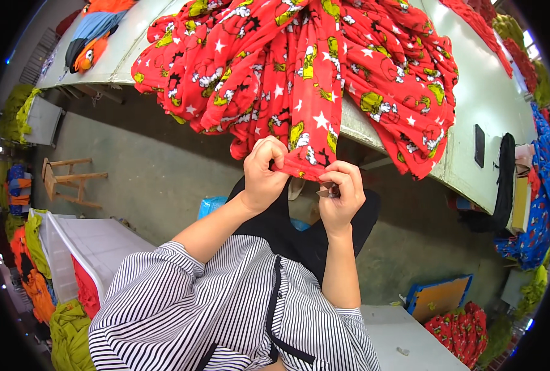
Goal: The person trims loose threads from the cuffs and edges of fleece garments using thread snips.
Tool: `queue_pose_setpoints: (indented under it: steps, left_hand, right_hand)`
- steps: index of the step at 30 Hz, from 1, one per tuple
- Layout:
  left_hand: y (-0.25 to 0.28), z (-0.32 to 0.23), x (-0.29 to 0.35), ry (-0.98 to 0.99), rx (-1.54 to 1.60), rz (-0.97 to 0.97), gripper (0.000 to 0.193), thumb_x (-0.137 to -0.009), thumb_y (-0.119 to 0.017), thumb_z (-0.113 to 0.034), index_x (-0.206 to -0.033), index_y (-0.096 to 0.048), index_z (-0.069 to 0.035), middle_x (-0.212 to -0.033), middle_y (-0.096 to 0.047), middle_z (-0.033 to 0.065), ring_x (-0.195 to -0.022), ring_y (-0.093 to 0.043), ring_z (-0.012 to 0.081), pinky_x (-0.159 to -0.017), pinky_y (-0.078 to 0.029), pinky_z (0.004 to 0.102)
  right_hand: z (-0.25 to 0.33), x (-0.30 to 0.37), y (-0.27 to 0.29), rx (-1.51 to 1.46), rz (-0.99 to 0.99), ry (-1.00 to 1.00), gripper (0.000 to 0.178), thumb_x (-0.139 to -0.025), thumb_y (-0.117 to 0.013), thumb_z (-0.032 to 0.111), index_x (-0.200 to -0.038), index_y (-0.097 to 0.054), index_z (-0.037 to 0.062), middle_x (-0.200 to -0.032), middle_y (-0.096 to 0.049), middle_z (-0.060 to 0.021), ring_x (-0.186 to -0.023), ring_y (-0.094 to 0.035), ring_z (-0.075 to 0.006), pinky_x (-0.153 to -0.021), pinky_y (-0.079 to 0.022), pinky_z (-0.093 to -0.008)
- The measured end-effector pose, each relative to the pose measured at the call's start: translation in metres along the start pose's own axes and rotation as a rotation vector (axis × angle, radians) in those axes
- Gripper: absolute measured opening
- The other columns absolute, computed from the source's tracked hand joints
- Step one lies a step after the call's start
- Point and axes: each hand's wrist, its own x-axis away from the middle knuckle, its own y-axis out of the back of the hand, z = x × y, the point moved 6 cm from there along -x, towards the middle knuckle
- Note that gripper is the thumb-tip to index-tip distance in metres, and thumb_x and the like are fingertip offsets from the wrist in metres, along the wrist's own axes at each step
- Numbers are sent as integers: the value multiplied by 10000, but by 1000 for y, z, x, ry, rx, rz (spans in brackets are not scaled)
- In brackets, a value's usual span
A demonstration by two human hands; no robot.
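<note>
A red fleece garment (315, 93), printed with white stars and yellow-green figures, lies heaped over the table's near edge. One narrow end of it hangs toward me, stretched between my two hands. My left hand (264, 173) pinches the left corner of this hem, fingers closed. At the right corner, my right hand (341, 196) has its thumb and fingers closed on the cloth. A small metal tool, apparently thread snips (328, 190), is tucked in that same hand, with its short blades showing and the rest hidden by the fingers.
The pale table (466, 105) curves across the far side, bearing a black phone (479, 146) and an orange-and-blue garment (98, 34). A wooden stool (71, 179) stands at left, above a white bin (95, 247). Behind at right lies a red printed pile (460, 334).
</note>
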Motion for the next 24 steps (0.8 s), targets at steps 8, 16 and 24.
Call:
queue_pose_setpoints:
  steps: [8, 16, 24]
  left_hand:
    - [-8, 11, -4, 51, -16, 253, 118, -700, -659, -8, -781, -573, -3, -760, -580, 91, -720, -571, 216, -643, -449, 288]
    - [104, -90, -94, -504, 303, -27, 399, -825, -596, -234, -1159, -449, -74, -838, -550, 83, -693, -513, 183, -640, -441, 367]
    - [150, -190, -156, -738, 656, -239, 158, -731, -570, -86, -659, -450, -161, -543, -408, -79, -626, -402, 33, -631, -317, 191]
  right_hand:
    - [-106, -50, 232, -336, -985, -389, 75, -821, -555, 7, -835, -502, 59, -646, -418, 19, -445, -282, -36, -374, -228, -191]
    - [100, -128, 96, -868, 58, 216, 201, -783, -641, 89, -968, -565, 64, -698, -470, -63, -369, -395, -86, -318, -261, -225]
    - [188, -195, -3, -1049, 207, 341, 241, -701, -673, 171, -914, -675, 284, -721, -489, 39, -399, -331, -77, -385, -228, -205]
